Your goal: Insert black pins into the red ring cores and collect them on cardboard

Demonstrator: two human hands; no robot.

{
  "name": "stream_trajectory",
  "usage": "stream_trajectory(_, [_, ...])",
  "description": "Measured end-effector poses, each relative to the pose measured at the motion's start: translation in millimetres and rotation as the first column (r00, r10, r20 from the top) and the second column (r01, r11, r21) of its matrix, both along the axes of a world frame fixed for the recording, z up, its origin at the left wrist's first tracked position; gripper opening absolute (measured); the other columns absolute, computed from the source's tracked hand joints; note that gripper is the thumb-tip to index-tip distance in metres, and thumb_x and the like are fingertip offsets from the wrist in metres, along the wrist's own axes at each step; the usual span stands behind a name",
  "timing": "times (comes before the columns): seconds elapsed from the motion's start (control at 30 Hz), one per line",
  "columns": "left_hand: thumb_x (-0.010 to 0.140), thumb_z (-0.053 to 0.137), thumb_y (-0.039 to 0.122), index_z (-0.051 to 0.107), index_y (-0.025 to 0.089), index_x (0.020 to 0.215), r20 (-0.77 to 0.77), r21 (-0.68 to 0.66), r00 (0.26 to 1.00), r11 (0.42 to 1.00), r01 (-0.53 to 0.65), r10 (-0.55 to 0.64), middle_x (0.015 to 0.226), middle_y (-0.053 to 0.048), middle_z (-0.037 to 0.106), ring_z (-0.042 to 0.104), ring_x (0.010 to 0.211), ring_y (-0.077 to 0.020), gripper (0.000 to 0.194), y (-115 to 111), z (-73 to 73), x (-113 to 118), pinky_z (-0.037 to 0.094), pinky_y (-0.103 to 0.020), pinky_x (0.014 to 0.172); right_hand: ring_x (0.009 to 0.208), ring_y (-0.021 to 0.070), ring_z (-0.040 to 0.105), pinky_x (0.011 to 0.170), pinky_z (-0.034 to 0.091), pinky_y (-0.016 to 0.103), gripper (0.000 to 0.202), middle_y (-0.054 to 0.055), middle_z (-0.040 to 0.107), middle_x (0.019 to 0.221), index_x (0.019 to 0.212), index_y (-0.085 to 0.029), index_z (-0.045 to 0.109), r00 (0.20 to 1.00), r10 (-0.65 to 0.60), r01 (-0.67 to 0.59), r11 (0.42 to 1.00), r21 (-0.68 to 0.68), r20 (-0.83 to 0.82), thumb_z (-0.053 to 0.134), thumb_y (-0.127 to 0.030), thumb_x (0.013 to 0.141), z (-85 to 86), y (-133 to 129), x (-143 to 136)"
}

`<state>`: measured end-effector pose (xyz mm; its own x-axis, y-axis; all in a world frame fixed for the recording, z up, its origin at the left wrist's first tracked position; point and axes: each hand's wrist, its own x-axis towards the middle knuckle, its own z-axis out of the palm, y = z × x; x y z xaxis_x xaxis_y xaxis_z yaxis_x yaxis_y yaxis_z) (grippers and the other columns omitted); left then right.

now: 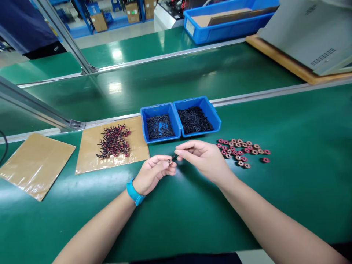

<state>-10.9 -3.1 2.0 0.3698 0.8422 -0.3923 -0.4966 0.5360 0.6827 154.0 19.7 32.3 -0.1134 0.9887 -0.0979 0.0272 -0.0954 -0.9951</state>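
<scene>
My left hand (156,172), with a turquoise wristband (135,192), pinches a small copper-wound motor stator (170,161) between thumb and fingers. Close by on the right, my right hand (202,159) has its thumb and forefinger pressed together on a thin wire (173,157) that runs from the stator. Whether a short black tube is also between those fingertips is too small to tell. Right of my hands lies a loose group of red and copper stators (238,151). To the left, a pile of stators with black-sleeved leads (114,142) rests on a cardboard sheet (88,161).
Two blue bins (177,134) of short black tubes stand beyond my hands. Another cardboard sheet (35,165) lies far left. A metal post (38,104) rises at left. Across the green conveyor (154,84) are a large blue crate (198,36), a grey cabinet (305,36) and a person (24,25).
</scene>
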Motion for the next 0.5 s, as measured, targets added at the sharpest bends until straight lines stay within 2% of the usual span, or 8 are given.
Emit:
stream_trajectory(0.2, [0.067, 0.074, 0.021, 0.061, 0.014, 0.084, 0.010, 0.012, 1.000, 1.000, -0.016, 0.015, 0.076, -0.005, 0.072, 0.065, 0.063, -0.0124, 0.022, 0.1, -0.8, -0.6, 0.050, -0.027, 0.066, 0.062, 0.0139, 0.066, 0.063, 0.055, 0.029, 0.032, 0.002, 0.071, 0.072, 0.095, -0.017, 0.063, 0.992, 0.125, -0.124, 0.992, -0.023, 0.031, 0.071, -0.025, 0.065, 0.1, 0.7, 7.4])
stream_trajectory(0.33, [0.066, 0.074, 0.023, 0.063, 0.013, 0.083, 0.014, -0.015, 1.000, 1.000, -0.003, 0.003, 0.074, -0.006, 0.072, 0.065, 0.062, -0.0122, 0.022, 0.6, -0.8, -0.9, 0.050, -0.026, 0.065, 0.059, 0.0153, 0.065, 0.063, 0.054, 0.031, 0.023, 0.004, 0.069, 0.066, 0.079, -0.016, 0.068, 0.993, 0.052, -0.049, 0.999, -0.022, 0.104, 0.073, -0.033, 0.065, 2.1, 5.0, 16.1])
stream_trajectory(0.5, [0.066, 0.074, 0.028, 0.067, 0.013, 0.082, 0.009, -0.030, 0.999, 0.999, 0.041, -0.041, 0.068, -0.005, 0.071, 0.062, 0.056, -0.0122, 0.023, 0.6, -1.5, -1.7, 0.047, -0.026, 0.061, 0.058, 0.0150, 0.064, 0.062, 0.054, 0.030, 0.020, 0.003, 0.070, 0.066, 0.072, -0.018, 0.069, 0.999, -0.045, 0.045, 0.999, 0.017, 0.031, 0.075, -0.035, 0.063, 0.8, 5.9, 14.2])
